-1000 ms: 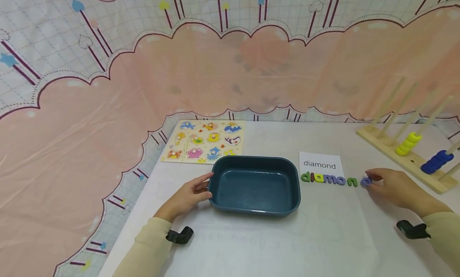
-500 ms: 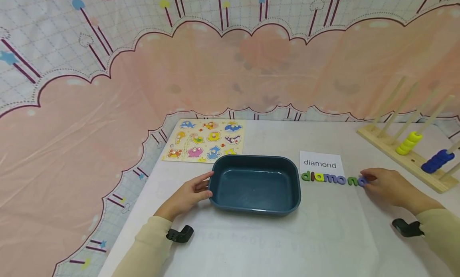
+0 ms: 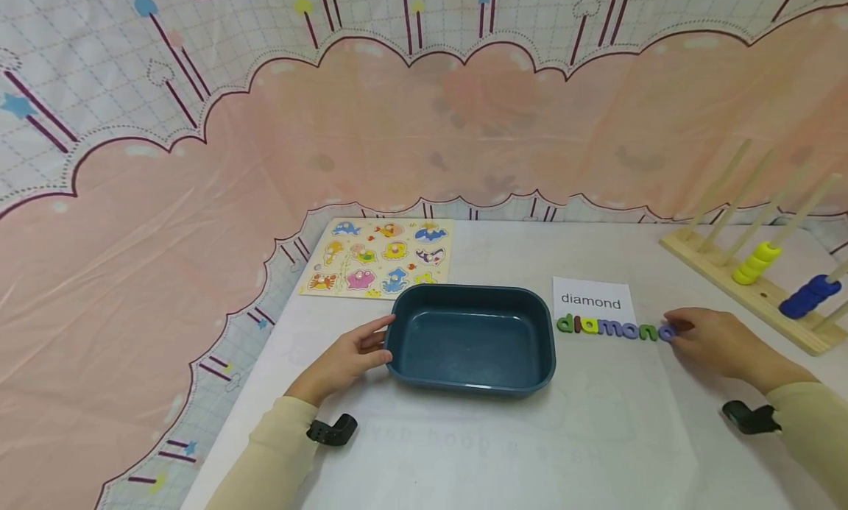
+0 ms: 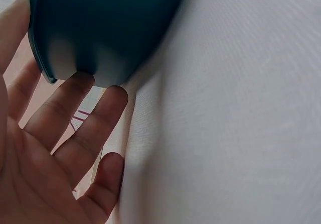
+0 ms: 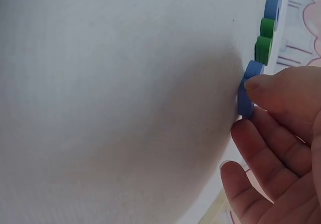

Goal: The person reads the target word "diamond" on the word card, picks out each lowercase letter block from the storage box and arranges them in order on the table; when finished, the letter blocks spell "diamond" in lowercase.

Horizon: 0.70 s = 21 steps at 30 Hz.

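A dark teal plastic tub point(image 3: 470, 348) stands mid-table. My left hand point(image 3: 344, 359) rests against its left side, the fingers spread and fairly straight; in the left wrist view fingertips touch the tub's outer wall point(image 4: 110, 23). My right hand point(image 3: 715, 344) pinches a purple-blue toy letter point(image 5: 246, 91) between thumb and fingers; part of it is covered, so its shape is unclear. It sits at the right end of a row of colored letters, beside a green n point(image 3: 648, 333). Above the row lies a white card point(image 3: 592, 299) printed "diamond".
At the back left lies a wooden puzzle board point(image 3: 377, 260) with sea animals. A wooden bead rack point(image 3: 751, 293) with pegs, yellow beads and blue beads stands at the right. A patterned cloth point(image 3: 424, 120) hangs behind the white table point(image 3: 503, 451).
My right hand has moved slightly left, bringing the purple-blue letter from a gap away to close beside the green n. The left hand and the tub have stayed in place.
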### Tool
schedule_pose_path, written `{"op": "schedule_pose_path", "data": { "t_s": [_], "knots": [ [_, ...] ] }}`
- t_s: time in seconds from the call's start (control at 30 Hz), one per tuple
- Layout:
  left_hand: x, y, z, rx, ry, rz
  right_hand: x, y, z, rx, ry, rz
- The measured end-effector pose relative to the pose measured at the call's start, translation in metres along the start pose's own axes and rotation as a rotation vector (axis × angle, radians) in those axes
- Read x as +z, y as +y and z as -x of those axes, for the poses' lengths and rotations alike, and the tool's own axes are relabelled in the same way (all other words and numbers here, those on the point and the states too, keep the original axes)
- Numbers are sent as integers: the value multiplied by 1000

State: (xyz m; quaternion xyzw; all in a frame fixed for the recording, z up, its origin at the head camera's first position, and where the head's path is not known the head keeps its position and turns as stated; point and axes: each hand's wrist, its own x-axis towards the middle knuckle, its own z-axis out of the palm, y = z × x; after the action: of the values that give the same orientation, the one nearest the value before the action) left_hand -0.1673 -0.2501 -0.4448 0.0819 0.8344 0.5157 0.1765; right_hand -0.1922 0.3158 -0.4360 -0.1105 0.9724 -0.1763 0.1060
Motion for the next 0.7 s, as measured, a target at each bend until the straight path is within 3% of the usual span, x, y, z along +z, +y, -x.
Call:
{"op": "schedule_pose_path", "data": {
  "t_s": [0.7],
  "knots": [
    [1,0,0,-12,4,5,0,1,-2,3,-7,-17]
  ]
}}
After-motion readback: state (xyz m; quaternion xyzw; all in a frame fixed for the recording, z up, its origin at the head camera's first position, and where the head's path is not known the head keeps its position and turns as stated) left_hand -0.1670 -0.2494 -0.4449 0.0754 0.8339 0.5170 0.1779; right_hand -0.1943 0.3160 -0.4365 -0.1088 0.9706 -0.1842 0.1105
